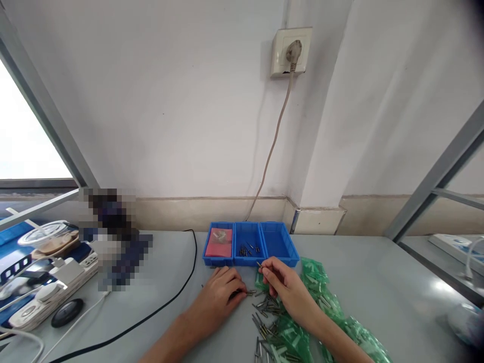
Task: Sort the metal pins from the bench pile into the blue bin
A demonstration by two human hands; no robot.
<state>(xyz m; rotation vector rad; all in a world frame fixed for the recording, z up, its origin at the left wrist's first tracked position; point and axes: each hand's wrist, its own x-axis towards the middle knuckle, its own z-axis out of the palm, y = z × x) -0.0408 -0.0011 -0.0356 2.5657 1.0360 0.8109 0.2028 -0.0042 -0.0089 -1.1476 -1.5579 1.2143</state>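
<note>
The right hand (282,282) is pinching a single pin (259,263) between thumb and forefinger. It is lifting the pin clear of the table (378,282), just in front of the blue tray (287,261), probably to keep it apart from the rest. The left hand (221,297) is lying palm down with its fingers curled over a few of the loose pins (264,322). It seems to be penning them in, though I cannot tell whether it is actually gripping any.

Most of the loose pins are lying scattered on and beside the green bags (321,297) under the right wrist, close to both hands. The tray is sitting against the wall, its three compartments keeping things sorted. A pink packet (218,242) is lying in the left one and sorted pins (247,248) in the middle one. A power strip (56,287) is lying well to the left. No writing or brand can be read anywhere.
</note>
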